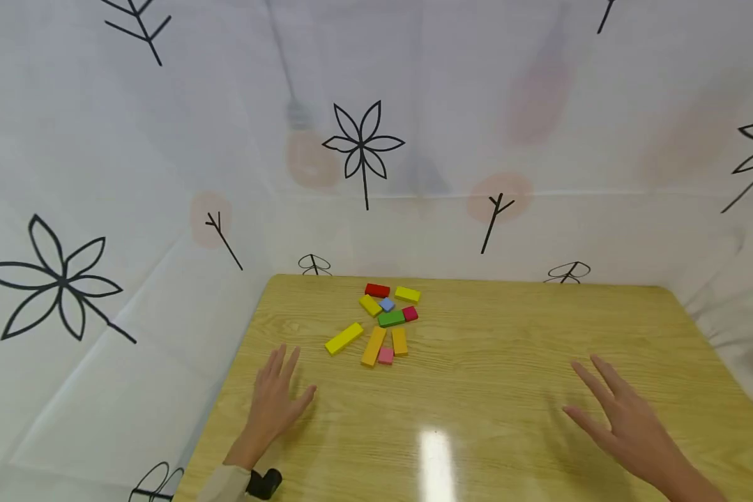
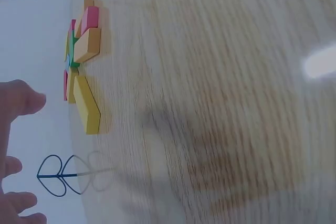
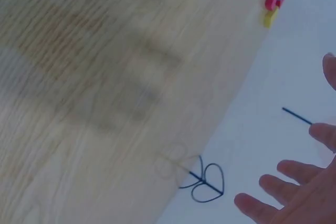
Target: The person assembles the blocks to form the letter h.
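Observation:
My left hand point(image 1: 275, 404) hovers over the table's left side, fingers spread, holding nothing. Over the right side my right hand point(image 1: 627, 425) is likewise spread and holds nothing. Nearest the left hand lies a long yellow block point(image 1: 344, 339). Beside it are two orange blocks point(image 1: 373, 346) with a pink block point(image 1: 385, 356) between their near ends. Farther back lie a green block point(image 1: 391, 318) touching a crimson block point(image 1: 411, 314), a small blue block point(image 1: 386, 305), two shorter yellow blocks point(image 1: 408, 294) and a red block point(image 1: 377, 290). Both wrist views show spread fingers apart from the blocks.
The blocks lie on a wooden table point(image 1: 489, 362) with a bright glare spot near its front. White cloth point(image 1: 439, 230) printed with black plant drawings hangs behind and along both sides. A black band point(image 1: 264, 483) is on my left wrist.

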Demonstrator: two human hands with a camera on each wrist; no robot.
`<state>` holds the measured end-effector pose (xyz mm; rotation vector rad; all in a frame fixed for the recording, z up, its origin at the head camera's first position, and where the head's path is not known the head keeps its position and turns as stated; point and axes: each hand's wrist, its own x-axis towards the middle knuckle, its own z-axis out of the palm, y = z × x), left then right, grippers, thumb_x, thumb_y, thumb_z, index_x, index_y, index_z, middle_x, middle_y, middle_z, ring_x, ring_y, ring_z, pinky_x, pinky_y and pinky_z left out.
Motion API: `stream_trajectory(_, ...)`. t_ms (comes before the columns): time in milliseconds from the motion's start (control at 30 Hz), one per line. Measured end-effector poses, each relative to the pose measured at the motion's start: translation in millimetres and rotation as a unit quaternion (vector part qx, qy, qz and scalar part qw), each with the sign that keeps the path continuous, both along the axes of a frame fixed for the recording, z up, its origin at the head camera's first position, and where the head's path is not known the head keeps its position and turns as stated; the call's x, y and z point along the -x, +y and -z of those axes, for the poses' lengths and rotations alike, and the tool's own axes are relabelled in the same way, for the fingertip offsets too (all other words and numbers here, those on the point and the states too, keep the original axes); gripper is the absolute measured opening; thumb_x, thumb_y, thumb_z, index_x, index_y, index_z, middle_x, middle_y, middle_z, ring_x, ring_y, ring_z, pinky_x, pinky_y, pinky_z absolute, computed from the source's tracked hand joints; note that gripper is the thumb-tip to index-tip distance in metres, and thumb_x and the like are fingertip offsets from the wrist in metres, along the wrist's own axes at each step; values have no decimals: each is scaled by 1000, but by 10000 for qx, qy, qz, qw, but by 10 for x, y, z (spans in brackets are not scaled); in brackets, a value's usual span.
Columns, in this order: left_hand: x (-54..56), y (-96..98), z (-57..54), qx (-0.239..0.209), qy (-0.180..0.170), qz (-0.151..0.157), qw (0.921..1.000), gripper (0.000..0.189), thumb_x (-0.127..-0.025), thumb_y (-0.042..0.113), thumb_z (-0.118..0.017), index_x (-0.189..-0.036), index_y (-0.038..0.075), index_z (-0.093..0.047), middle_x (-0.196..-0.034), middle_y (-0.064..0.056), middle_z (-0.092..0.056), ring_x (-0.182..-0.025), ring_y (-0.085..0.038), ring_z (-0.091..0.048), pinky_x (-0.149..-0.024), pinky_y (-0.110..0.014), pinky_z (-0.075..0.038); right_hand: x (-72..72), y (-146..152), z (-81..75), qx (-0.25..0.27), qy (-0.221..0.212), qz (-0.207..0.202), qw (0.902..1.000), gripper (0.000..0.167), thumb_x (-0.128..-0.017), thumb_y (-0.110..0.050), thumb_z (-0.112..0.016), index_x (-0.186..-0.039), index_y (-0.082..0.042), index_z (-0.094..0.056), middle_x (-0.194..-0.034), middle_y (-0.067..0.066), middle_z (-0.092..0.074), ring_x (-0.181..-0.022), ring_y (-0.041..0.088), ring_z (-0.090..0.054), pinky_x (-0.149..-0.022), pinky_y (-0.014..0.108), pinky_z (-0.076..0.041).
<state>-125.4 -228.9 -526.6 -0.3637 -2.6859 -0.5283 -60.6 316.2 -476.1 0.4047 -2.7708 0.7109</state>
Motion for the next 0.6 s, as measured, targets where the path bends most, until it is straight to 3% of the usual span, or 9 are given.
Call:
stream_trajectory(133, 105, 50, 55, -418, -78, 74, 9991, 74, -78, 22, -78, -139, -1, -43, -141, -28, -37, -127, -46, -36, -94, -64, -38, 58, -166, -57, 17, -148, -35, 9999, 72, -86, -28, -71, -147, -16, -36, -147, 24, -30, -121, 52, -37, -71, 67, -38)
stream_trajectory(400, 315, 177, 127, -1261, -656, -72, 9898, 58, -82, 16, -74, -133, 3, -50, -139, -21, -42, -126, -39, -40, -89, -56, -46, 203, -427, -109, 110, -101, -242, 9996, 69, -86, -29, -71, -146, -17, -38, -141, 24, -37, -118, 49, -40, -74, 66, -41)
stream_trajectory(600, 472, 259, 187, -1755, -695, -39, 9820, 51, -81, 9, -73, -128, 1, -53, -131, -18, -49, -122, -37, -44, -92, -54, -44, 279, -532, -157, 84, 41, -388, 9992, 70, -84, -29, -73, -145, -18, -39, -139, 23, -39, -117, 47, -42, -73, 64, -43)
